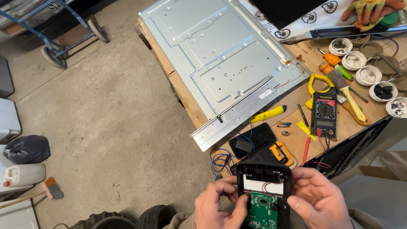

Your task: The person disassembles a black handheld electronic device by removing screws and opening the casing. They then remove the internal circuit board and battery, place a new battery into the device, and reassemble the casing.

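Both my hands hold an opened black handheld device (263, 186), its back removed, showing a green circuit board, thin red and black wires and an empty battery bay. My left hand (220, 208) grips its left side with the thumb on the board. My right hand (318, 199) cups its right side. Just beyond it on the wooden workbench (296, 142) lie a black and orange case part (277, 152) and a black box with blue wire (250, 140).
A large grey metal panel (220, 55) covers the bench's left half. A yellow clamp multimeter (324, 108), yellow knife (268, 113), brush (345, 89), screwdrivers and small white tubs (369, 74) lie right. Another person's gloved hand (373, 10) is top right. Tyres, cart and broom stand on the concrete floor.
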